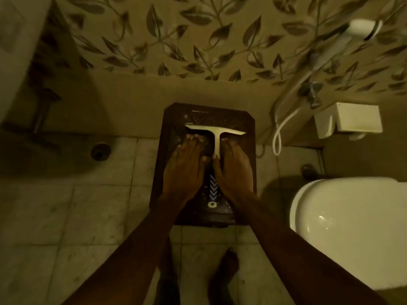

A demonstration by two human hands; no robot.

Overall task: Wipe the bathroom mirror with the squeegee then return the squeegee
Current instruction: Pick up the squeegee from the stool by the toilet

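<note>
Left hand (185,164) and right hand (233,170) lie flat, fingers (193,140) straight and holding nothing, thumbs just beside the handle of the squeegee (217,139), which lies between them on a dark low tabletop (248,119) standing on the tiled floor (88,205) near a toilet (352,227).

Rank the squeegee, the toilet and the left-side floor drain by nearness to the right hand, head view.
1. Squeegee, beside the right hand, at its thumb.
2. Toilet, to its right.
3. Floor drain, far left, past the left hand.
</note>
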